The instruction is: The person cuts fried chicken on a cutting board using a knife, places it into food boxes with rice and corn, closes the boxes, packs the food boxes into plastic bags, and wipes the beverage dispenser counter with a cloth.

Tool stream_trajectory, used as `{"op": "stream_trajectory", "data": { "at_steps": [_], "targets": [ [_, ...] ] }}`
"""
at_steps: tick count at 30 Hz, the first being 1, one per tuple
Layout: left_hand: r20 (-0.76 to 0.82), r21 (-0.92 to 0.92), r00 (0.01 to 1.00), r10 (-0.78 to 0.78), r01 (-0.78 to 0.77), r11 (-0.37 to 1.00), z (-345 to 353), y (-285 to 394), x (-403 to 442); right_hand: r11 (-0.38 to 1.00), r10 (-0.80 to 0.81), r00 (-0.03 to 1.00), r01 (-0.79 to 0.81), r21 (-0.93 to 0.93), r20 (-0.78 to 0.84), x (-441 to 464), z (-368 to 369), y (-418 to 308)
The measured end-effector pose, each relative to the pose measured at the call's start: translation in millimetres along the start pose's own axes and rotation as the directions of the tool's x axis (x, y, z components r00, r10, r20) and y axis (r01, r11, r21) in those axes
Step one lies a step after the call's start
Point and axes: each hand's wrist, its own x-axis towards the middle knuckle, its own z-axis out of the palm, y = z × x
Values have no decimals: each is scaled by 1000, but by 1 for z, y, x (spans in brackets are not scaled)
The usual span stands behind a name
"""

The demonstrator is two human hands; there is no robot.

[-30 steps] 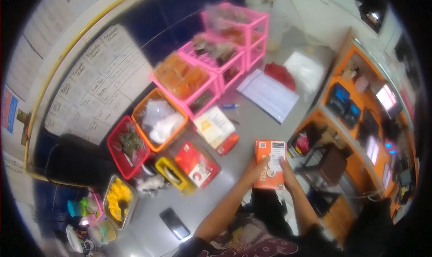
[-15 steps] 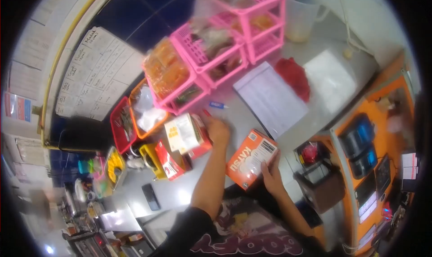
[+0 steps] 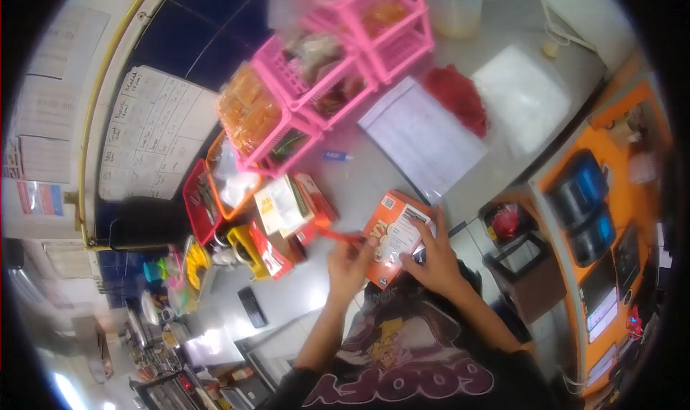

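My left hand (image 3: 348, 268) is closed on a slim red pen-like object (image 3: 336, 234), which points to the left, and its fingertips are at the left edge of an orange box (image 3: 392, 239) marked KATSU. On the box's other side, my right hand (image 3: 435, 265) grips it with thumb and fingers, over its white label. The box is tilted in front of my chest. Left of my hands, an opened white and yellow box (image 3: 282, 207) and a red and white box (image 3: 268, 252) rest on the grey metal counter (image 3: 359, 173).
Pink baskets (image 3: 316, 68) with packed food stand at the back, beside orange and red bins. A sheet of paper (image 3: 424, 140), red cloth (image 3: 458, 97) and white plastic (image 3: 521, 97) lie right. A phone (image 3: 251, 307) lies front left. Orange shelving (image 3: 568, 280) stands right.
My left hand left the orange box, reached to the counter, took up the red pen-like object and came back to the box. My right hand kept the box, which turned and tilted.
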Motion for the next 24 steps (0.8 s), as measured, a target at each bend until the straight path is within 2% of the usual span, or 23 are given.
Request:
{"op": "stream_trajectory", "data": {
  "at_steps": [1,3,5,7,8,10,11,13,14,16,17,19,20,22,24],
  "targets": [
    [-2,1,1000,-1,1,1000,6,-6,-8,1000,-10,1000,10,1,-2,1,0,1],
    [23,-244,999,49,-42,969,17,-24,-17,1000,-19,1000,19,-21,4,2,0,-1],
    [20,-196,997,77,-72,978,20,-40,-19,998,-26,1000,26,-49,5,1,-2,-2],
    [-85,-81,989,119,-126,989,24,-46,-21,999,0,1000,1,-51,20,0,-4,-5],
    [-86,-82,989,122,-129,988,26,-45,-21,999,-3,1000,4,-53,18,0,-3,-4],
    [-69,130,963,261,-250,959,28,-38,-22,998,-24,1000,24,-64,1,0,-1,-2],
    [-67,131,963,262,-252,959,28,-34,-24,998,-23,1000,23,-63,-2,1,-1,-1],
    [43,118,985,164,-169,979,27,-29,-27,996,-52,998,51,-72,-17,-1,-1,1],
    [46,118,986,163,-167,979,29,-31,-26,996,-49,999,48,-71,-18,-1,-1,1],
    [-110,59,973,201,-196,979,35,-34,-22,996,-50,999,49,-77,-14,-1,0,1],
    [-106,58,974,202,-196,979,34,-30,-23,996,-48,999,47,-77,-17,-1,0,1],
    [34,120,973,230,-233,965,33,-21,-27,995,-39,999,37,-94,-11,-1,-2,0],
    [33,120,972,231,-234,965,34,-22,-26,995,-40,999,39,-94,-10,-1,-2,0],
    [-86,75,975,207,-201,977,36,-24,-21,992,-69,998,68,-110,-7,-1,-3,2],
    [-28,70,982,188,-186,980,35,-28,-24,992,-64,998,64,-110,-3,-2,-4,1]
  ]
}}
